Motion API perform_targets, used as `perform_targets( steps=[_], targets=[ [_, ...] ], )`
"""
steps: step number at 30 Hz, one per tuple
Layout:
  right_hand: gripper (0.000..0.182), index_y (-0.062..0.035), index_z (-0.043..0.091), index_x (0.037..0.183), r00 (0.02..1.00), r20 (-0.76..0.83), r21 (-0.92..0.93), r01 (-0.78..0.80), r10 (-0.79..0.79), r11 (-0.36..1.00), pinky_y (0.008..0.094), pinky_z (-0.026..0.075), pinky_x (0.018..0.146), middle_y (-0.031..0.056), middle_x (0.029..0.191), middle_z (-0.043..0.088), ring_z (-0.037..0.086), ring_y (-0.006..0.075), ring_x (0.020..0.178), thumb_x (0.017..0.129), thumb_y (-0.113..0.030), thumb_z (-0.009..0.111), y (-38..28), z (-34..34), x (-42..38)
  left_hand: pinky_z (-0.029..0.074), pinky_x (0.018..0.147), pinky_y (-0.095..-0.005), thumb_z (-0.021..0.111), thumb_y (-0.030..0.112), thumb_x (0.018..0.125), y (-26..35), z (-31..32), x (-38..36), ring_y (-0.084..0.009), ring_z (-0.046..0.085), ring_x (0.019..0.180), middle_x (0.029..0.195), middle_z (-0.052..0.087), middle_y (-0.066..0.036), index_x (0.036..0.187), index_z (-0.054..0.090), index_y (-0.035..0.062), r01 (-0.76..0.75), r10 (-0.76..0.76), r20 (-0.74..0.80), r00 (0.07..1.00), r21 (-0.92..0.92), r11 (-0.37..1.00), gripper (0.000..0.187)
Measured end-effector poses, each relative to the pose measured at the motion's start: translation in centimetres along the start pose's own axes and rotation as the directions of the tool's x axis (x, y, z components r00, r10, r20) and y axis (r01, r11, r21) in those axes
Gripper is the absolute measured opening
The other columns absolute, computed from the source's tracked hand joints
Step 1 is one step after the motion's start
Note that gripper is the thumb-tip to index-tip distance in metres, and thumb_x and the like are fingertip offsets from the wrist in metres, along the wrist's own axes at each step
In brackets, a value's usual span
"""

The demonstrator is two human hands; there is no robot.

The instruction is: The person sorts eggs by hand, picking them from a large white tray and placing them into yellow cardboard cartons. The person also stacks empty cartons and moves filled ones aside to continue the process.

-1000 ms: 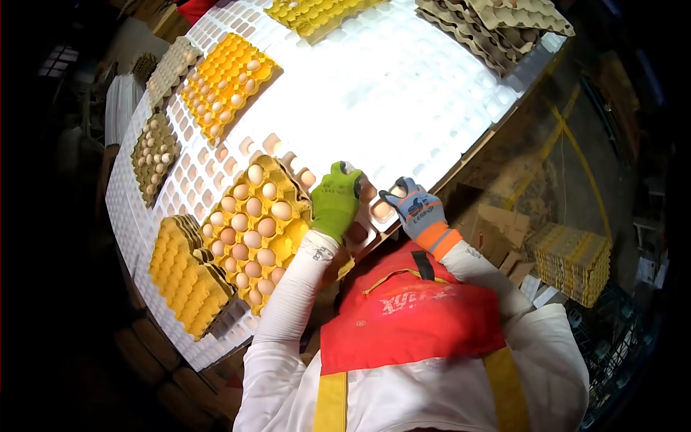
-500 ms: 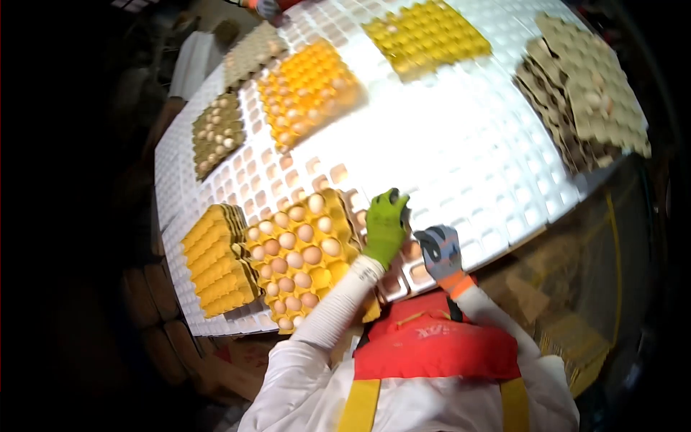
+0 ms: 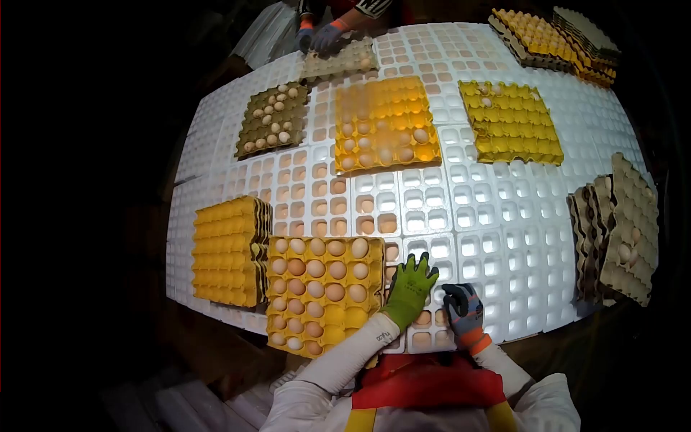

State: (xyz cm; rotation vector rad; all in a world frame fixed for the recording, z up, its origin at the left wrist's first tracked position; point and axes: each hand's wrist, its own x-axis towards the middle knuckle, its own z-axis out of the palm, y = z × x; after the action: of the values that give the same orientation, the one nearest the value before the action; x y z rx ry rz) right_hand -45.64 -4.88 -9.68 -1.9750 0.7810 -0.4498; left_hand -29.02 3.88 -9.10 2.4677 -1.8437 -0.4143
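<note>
My left hand (image 3: 412, 289), in a green glove with dark fingertips, is palm down over the white cell trays (image 3: 425, 248), its fingers spread. What lies under the palm is hidden. Beside it on the right is my right hand (image 3: 464, 311), in a grey-blue glove with an orange cuff, low over the same cells. Its fingers are curled, and I cannot see whether an egg is inside them. Brown eggs (image 3: 422, 338) sit in cells just below the hands. Left of my left hand lies a yellow egg tray (image 3: 345, 317) with rows of eggs (image 3: 315, 268) and several bare cups.
A stack of yellow trays (image 3: 223, 252) stands at the left. Farther off are an orange tray (image 3: 385, 108), a brown tray (image 3: 266, 115) and a yellow tray (image 3: 511, 129). Grey trays (image 3: 626, 230) lean at the right. Across the table, a co-worker's gloved hands (image 3: 327, 37) touch a grey tray (image 3: 342, 61).
The view has turned and levelled, bringing the co-worker's hands and the far trays further into view. My left hand's fingers look more spread over the cells; my right hand remains curled beside it.
</note>
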Motion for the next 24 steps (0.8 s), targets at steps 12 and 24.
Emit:
perform_targets(
  steps=[12, 24],
  targets=[
    [0.090, -0.0075, 0.032, 0.157, 0.969, -0.100, -0.706, -0.228, 0.225, 0.670, 0.0630, 0.009, 0.122, 0.0193, 0.163, 0.025, 0.014, 0.0462, 0.152, 0.092, -0.068, 0.049, 1.7, -1.4, 6.5, 0.041, 0.104, -0.0543, 0.076, 0.038, 0.076, -2.2, -3.2, 0.7, -0.0459, 0.049, 0.127, 0.140, 0.051, -0.028, 0.132, 0.060, 0.0065, -0.242, 0.247, 0.020, 0.969, -0.133, 0.961, 0.066],
    [0.085, -0.0096, 0.030, 0.158, 0.972, -0.119, -0.645, -0.230, 0.201, 0.728, 0.0598, 0.007, 0.123, 0.0162, 0.166, 0.021, 0.012, 0.0425, 0.154, 0.096, -0.066, 0.046, 1.2, -2.4, 5.4, 0.037, 0.114, -0.0523, 0.075, 0.037, 0.082, -3.8, -3.0, 5.3, -0.0470, 0.040, 0.137, 0.149, 0.044, -0.030, 0.145, 0.049, 0.0044, -0.378, 0.386, 0.112, 0.916, -0.086, 0.922, 0.075]
  ],
)
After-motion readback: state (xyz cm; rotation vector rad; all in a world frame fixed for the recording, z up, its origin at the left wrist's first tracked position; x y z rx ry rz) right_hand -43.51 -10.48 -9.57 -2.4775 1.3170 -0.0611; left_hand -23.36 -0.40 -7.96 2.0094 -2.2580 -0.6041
